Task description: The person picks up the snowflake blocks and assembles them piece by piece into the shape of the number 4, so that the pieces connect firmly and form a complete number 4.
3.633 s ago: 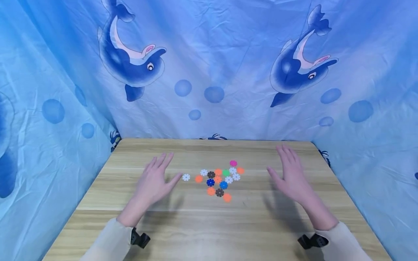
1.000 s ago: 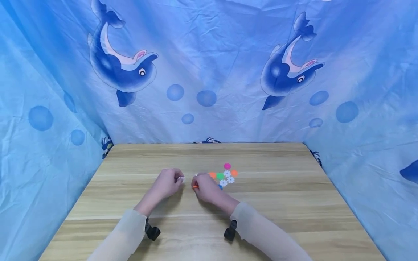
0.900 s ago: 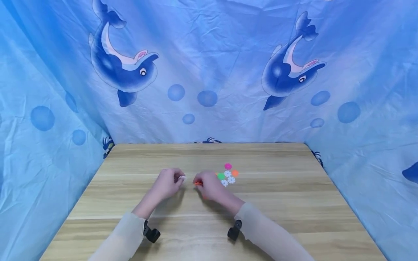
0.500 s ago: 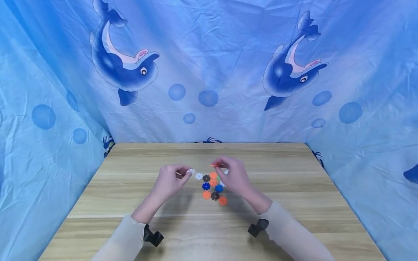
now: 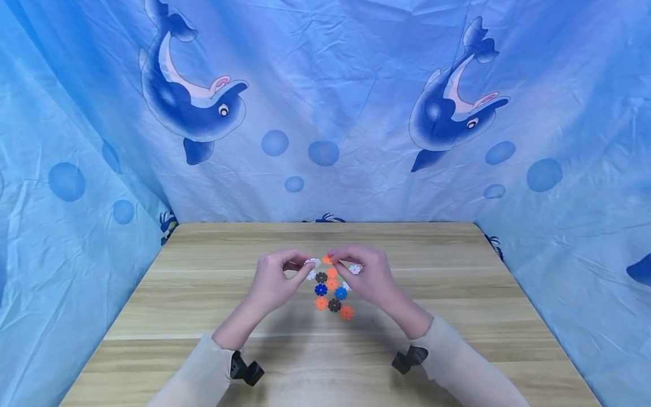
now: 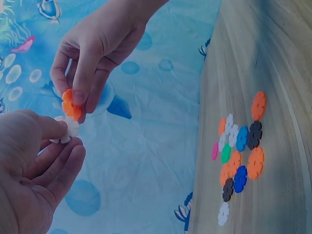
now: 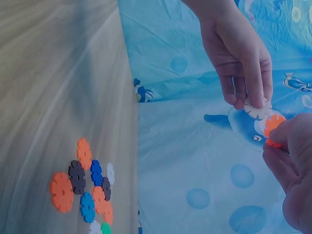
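Observation:
My left hand [image 5: 273, 278] pinches a white snowflake disc [image 6: 72, 128], a notched plastic building piece, between thumb and fingers. In my right hand [image 5: 372, 278] an orange snowflake disc [image 6: 71, 104] is gripped the same way. Both hands are raised above the table, face to face, and the two discs sit edge to edge. Whether their notches interlock I cannot tell. Below and nearer to me lie loose discs, among them a dark blue disc [image 5: 321, 289], a lighter blue disc [image 5: 341, 293] and a black disc [image 5: 334, 305]. My right hand partly covers others in the head view.
Loose discs lie flat in a group on the wooden table [image 5: 203, 316], including a green disc [image 6: 226, 153] and a pink disc [image 6: 215, 150]. A blue dolphin-print curtain [image 5: 325, 102] hangs behind the table and along both sides.
Both hands, open and apart at first, came to the discs; the left took a white one, the right an orange one. Since then they have risen and brought the two discs together.

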{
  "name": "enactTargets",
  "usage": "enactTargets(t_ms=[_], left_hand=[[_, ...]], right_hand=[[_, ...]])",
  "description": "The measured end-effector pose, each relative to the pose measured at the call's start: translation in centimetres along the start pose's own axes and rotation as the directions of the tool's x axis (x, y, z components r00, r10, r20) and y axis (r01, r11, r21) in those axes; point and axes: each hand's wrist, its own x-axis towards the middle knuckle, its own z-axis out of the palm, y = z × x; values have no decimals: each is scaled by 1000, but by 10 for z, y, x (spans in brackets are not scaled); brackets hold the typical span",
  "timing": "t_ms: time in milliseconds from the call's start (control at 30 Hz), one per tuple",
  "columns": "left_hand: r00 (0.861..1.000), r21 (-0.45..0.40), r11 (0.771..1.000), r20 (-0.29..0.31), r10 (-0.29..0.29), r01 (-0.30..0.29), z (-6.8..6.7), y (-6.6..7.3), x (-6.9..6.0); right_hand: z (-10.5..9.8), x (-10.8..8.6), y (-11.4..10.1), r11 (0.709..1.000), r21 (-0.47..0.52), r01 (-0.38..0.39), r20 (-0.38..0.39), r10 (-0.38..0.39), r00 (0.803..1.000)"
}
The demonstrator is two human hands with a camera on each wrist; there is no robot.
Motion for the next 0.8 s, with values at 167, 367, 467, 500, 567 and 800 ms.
enactTargets(t_ms=[167, 367, 467, 500, 567, 800], left_hand=[[1000, -9, 1000, 12, 13, -12, 2, 3, -1], [999, -27, 999, 23, 30, -30, 2, 5, -1], [998, -32, 998, 21, 51, -50, 2, 5, -1], [998, -30, 998, 19, 57, -57, 2, 5, -1], [998, -25, 997, 15, 69, -68, 1, 5, -1], [995, -2, 995, -5, 102, -102, 1, 7, -1]], right_hand=[[0, -1, 0, 999, 4, 53, 13, -53, 998], [-1, -3, 2, 987, -44, 155, 1, -155, 988], [-1, -3, 2, 973, -70, 222, -9, -223, 975], [-2, -3, 2, 966, -79, 248, -9, -249, 968], [-2, -2, 1, 949, -96, 301, -5, -303, 953], [-6, 4, -2, 899, -141, 415, 12, -417, 909]])
